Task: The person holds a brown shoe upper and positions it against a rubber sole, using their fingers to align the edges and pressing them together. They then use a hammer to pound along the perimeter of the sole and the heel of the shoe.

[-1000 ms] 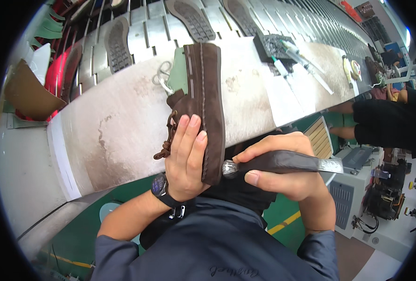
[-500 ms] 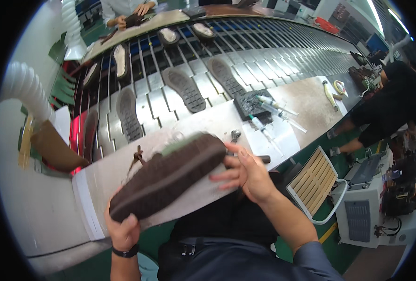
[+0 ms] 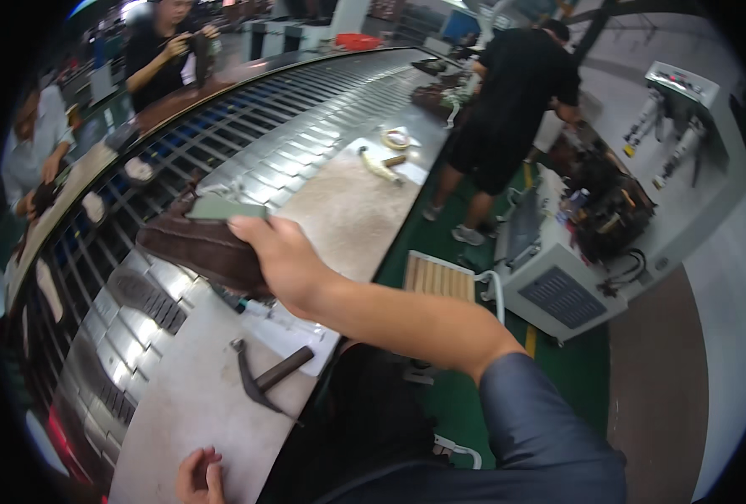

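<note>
My right hand (image 3: 285, 260) grips the heel end of a dark brown shoe (image 3: 201, 248), holding it up over the worktable's far edge and the slatted conveyor. A green piece (image 3: 222, 208) shows in the shoe's opening, with the thumb near its end. Down at the table's near left, my left hand (image 3: 198, 477) has loosely bent fingers, parted from the thumb, with nothing in it. Between the hands lies a hammer (image 3: 287, 370) with a dark curved head. Part of the white sheet (image 3: 293, 328) and the syringes by it are hidden behind the shoe and right hand.
Dark shoe soles (image 3: 142, 294) lie on the metal conveyor (image 3: 306, 126). A pale-handled tool (image 3: 379, 165) and a tape roll (image 3: 396, 137) rest farther along the table (image 3: 339, 210). One co-worker (image 3: 515, 92) stands at right by a grey-white machine (image 3: 557, 294); others work across the conveyor.
My left hand has let go of the shoe and dropped to the near left. My right hand now holds the shoe, out over the conveyor. The view has swung to the right.
</note>
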Tool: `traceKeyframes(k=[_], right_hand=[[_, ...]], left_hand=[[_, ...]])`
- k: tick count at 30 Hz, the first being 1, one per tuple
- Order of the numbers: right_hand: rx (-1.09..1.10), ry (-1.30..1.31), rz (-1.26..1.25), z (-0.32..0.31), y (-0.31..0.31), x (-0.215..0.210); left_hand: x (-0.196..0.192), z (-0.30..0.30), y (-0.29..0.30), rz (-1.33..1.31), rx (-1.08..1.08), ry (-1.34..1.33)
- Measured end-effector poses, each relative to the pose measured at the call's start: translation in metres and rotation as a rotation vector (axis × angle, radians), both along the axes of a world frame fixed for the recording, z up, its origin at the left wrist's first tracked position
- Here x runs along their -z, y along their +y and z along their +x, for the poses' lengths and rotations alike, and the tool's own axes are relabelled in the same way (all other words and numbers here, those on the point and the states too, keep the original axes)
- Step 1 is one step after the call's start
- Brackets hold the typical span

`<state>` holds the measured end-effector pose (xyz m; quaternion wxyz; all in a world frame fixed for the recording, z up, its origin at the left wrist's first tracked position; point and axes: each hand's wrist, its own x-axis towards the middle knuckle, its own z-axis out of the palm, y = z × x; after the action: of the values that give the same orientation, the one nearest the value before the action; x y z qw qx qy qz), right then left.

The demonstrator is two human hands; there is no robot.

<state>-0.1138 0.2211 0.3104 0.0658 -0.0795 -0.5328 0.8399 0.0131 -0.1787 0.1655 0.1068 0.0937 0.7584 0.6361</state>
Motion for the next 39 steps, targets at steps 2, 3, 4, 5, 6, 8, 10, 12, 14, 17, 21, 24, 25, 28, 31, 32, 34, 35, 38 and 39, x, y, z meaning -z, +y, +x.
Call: traceKeyframes(k=[2,3,4,5,6,8,10,12,14,17,21,24,25,28,31,32,34,35,38,39], right_hand=[[0.171,0.110,0.343,-0.069,0.031,0.006],[0.223,0.064,0.429,-0.095,0.046,0.005],[0.289,0.051,0.557,-0.123,0.069,0.013],[0.292,0.025,0.703,-0.144,0.089,0.020],[0.283,0.005,0.851,-0.157,0.108,0.025],[0.225,-0.053,1.130,-0.186,0.148,0.048],[0.075,-0.401,1.468,-0.202,0.166,0.073],[-0.076,-0.327,1.567,-0.210,0.135,0.082],[0.054,-0.348,1.624,-0.214,0.123,0.082],[-0.004,0.043,1.993,-0.205,0.075,0.051],[-0.544,-0.145,2.027,-0.216,-0.004,0.026],[-0.685,-0.183,2.140,-0.233,-0.037,0.066],[-0.692,-0.171,2.146,-0.239,-0.035,0.081],[-0.707,-0.339,2.157,-0.252,-0.034,0.099],[-0.421,-0.270,2.018,-0.262,-0.033,0.088],[-0.429,-0.276,2.019,-0.267,-0.032,0.085],[-0.277,0.036,1.935,-0.278,-0.036,0.074],[-0.199,0.174,1.894,-0.288,-0.037,0.070],[0.020,0.399,1.805,-0.341,-0.039,0.054],[0.096,0.466,1.786,-0.366,-0.035,0.053]], left_hand=[[-0.003,0.006,0.011,0.005,0.022,-0.009],[0.003,0.006,0.009,0.019,0.036,-0.005],[0.009,0.005,0.008,0.256,0.023,-0.121],[0.012,0.004,0.007,0.485,-0.001,-0.240],[0.011,0.001,0.009,0.495,0.003,-0.235],[0.005,-0.003,0.012,1.027,-0.024,-0.522],[0.001,-0.006,0.013,1.049,-0.055,-0.542],[-0.003,0.008,0.001,0.654,-0.190,-0.482],[-0.032,0.020,0.023,0.065,-0.156,-0.155],[-0.051,0.024,0.031,-0.352,0.004,0.245],[-0.042,0.035,0.013,-0.469,-0.074,0.396],[-0.043,0.042,-0.013,-0.609,-0.191,0.521],[-0.040,0.044,-0.020,-0.609,-0.204,0.518],[-0.035,0.050,-0.035,-0.726,-0.272,0.556],[-0.040,0.043,-0.033,-0.700,-0.166,0.531],[-0.041,0.041,-0.033,-0.698,-0.164,0.523],[-0.045,0.038,-0.034,-0.708,-0.144,0.504],[-0.048,0.035,-0.033,-0.701,-0.155,0.507],[-0.054,0.026,-0.030,-0.708,-0.140,0.475],[-0.055,0.026,-0.031,-0.730,-0.103,0.463]])
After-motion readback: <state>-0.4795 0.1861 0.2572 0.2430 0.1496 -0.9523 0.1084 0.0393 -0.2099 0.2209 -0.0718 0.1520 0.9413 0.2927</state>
